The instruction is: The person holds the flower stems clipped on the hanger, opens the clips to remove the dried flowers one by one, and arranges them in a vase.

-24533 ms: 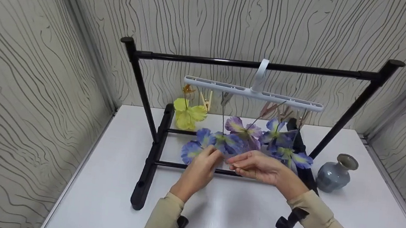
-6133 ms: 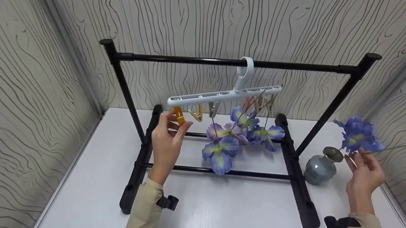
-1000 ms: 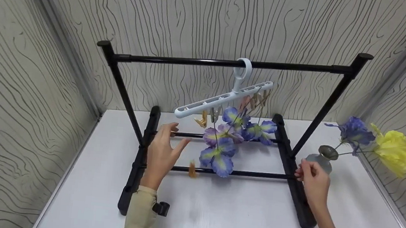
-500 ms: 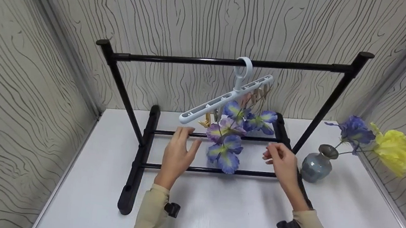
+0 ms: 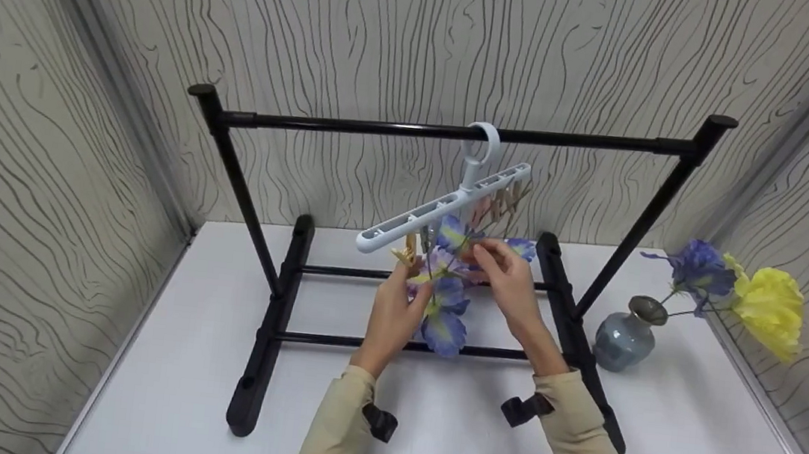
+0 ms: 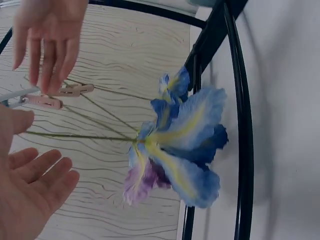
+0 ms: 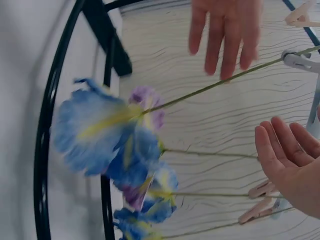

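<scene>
In the head view, a pale-blue hanger (image 5: 417, 217) hangs askew with several irises clipped below it. My left hand (image 5: 395, 320) is raised left of the front blue iris (image 5: 444, 333), its fingers extended near the stem. My right hand (image 5: 515, 287) reaches in from the right among the blooms, fingers relaxed. The left wrist view shows the front stem running past my left thumb and fingers, with pink clothespins (image 6: 45, 102) beyond. A grey clothespin (image 7: 299, 61) grips that stem in the right wrist view. Neither hand grips anything.
A black rack (image 5: 355, 125) carries the hanger, its feet on the white table (image 5: 173, 353). At right stands a grey-blue vase (image 5: 624, 342) holding a blue iris (image 5: 701, 269) and a yellow flower (image 5: 768, 307). A yellow clothespin (image 5: 406, 251) hangs near the hanger's left end.
The yellow flower and a blue iris went from the hanger to the vase. An orange clothespin dropped off onto the table and is now out of view. Both hands moved in to the front iris.
</scene>
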The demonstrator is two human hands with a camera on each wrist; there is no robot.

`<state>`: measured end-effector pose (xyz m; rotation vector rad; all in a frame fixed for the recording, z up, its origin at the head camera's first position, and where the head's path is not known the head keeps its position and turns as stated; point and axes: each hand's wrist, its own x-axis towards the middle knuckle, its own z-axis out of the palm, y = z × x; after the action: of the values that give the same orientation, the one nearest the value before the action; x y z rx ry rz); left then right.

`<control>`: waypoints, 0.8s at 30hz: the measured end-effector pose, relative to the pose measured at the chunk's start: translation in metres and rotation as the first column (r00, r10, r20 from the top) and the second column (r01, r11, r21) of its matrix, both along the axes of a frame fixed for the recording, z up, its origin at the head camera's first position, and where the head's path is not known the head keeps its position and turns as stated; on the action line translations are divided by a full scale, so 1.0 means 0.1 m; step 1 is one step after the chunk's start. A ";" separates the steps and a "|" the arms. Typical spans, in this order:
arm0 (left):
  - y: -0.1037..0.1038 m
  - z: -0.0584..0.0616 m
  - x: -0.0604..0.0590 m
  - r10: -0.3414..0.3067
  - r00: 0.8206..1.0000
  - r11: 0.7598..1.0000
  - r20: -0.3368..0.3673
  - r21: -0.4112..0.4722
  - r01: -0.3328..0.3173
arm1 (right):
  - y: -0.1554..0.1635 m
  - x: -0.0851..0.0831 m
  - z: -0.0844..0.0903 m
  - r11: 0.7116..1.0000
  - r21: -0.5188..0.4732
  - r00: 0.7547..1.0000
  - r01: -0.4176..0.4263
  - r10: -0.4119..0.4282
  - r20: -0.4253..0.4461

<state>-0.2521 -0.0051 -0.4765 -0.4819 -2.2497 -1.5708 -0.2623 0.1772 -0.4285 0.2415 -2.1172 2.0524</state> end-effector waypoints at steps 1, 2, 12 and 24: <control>0.02 -0.01 -0.01 0.000 1.000 1.000 -0.005 0.015 0.000 | -0.03 -0.01 0.03 1.000 -0.021 1.000 -0.018 0.018 -0.001; 0.04 -0.01 -0.02 -0.001 1.000 1.000 -0.010 0.026 0.001 | -0.06 -0.02 0.05 0.999 -0.032 0.999 -0.033 0.033 -0.004; 0.11 -0.02 0.00 -0.012 0.999 0.996 -0.048 0.087 0.017 | -0.26 -0.10 0.17 0.949 -0.255 0.981 -0.184 0.195 0.016; 0.10 0.02 0.07 -0.077 0.995 0.994 -0.057 0.070 0.081 | -0.36 -0.17 0.23 0.862 -0.424 0.947 -0.280 0.321 0.028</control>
<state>-0.2448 0.0053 -0.4744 -0.5928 -2.1495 -1.6507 -0.2791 0.1411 -0.4060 0.4389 -1.7121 2.6865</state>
